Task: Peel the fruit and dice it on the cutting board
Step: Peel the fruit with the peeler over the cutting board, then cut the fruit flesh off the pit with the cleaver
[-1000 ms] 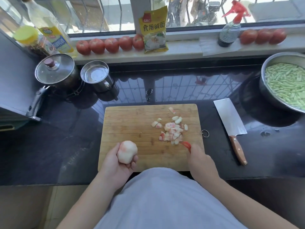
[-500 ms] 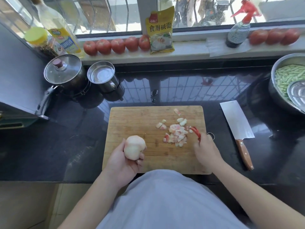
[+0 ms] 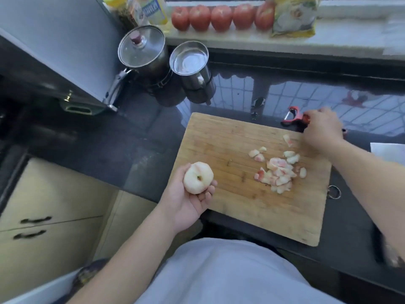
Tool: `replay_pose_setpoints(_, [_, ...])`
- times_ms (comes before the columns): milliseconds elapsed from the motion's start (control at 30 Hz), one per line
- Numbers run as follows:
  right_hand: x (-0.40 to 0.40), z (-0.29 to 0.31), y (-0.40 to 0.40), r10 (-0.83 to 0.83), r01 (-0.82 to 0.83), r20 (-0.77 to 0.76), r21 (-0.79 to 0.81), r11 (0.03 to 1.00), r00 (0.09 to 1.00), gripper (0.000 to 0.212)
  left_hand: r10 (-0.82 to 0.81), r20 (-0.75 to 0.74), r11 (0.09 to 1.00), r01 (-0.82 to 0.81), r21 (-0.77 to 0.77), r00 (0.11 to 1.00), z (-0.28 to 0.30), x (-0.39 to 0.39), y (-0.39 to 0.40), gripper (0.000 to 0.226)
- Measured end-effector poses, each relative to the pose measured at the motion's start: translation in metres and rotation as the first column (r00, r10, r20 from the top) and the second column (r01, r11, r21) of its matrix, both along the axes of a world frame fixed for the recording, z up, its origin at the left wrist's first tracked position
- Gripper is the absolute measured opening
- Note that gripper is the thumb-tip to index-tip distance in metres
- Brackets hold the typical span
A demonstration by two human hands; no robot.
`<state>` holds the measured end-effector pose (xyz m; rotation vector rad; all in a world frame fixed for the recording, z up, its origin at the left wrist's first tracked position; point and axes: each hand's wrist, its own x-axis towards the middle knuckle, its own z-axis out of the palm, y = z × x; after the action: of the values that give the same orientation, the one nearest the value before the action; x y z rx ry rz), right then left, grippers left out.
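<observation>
Black shiny counter (image 3: 135, 137) fills the kitchen, with a wooden cutting board (image 3: 230, 150) lying on it. A pot with a glass lid (image 3: 141, 49) and a metal cup (image 3: 189, 60) stand behind the board, side by side. Red tomatoes (image 3: 221, 17) sit in a row on the window ledge. The left hand (image 3: 188, 200) cups a peeled pale fruit (image 3: 198, 177) at the board's near left edge. The right hand (image 3: 322, 128) reaches past the board's far right corner and grips a red peeler (image 3: 292, 116) on the counter. Small pink and white pieces (image 3: 278, 170) lie in a heap on the right side of the board.
</observation>
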<state>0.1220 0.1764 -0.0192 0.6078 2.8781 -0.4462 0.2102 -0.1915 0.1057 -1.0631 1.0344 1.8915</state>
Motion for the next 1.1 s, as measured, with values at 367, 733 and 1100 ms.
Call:
replay_pose_setpoints(367, [0.067,0.004,-0.036,-0.272,0.214,-0.298,-0.212,0.954,0.915,0.048,-0.126,0.087,0.990,0.131,-0.044,0.988,-0.019,0.001,0.020,0.050])
replay_pose_setpoints(733, [0.234,-0.010,-0.033,-0.541,0.564,-0.206,0.076,0.822,0.816,0.046,-0.424,0.011,0.905,0.424,0.029,0.905,-0.022,0.001,0.104,0.041])
replay_pose_setpoints(1100, [0.243,-0.005,0.006,-0.571,0.571,-0.002,-0.004,0.821,0.821,0.017,-0.375,-0.035,0.925,0.371,-0.076,0.926,-0.044,0.011,0.086,0.041])
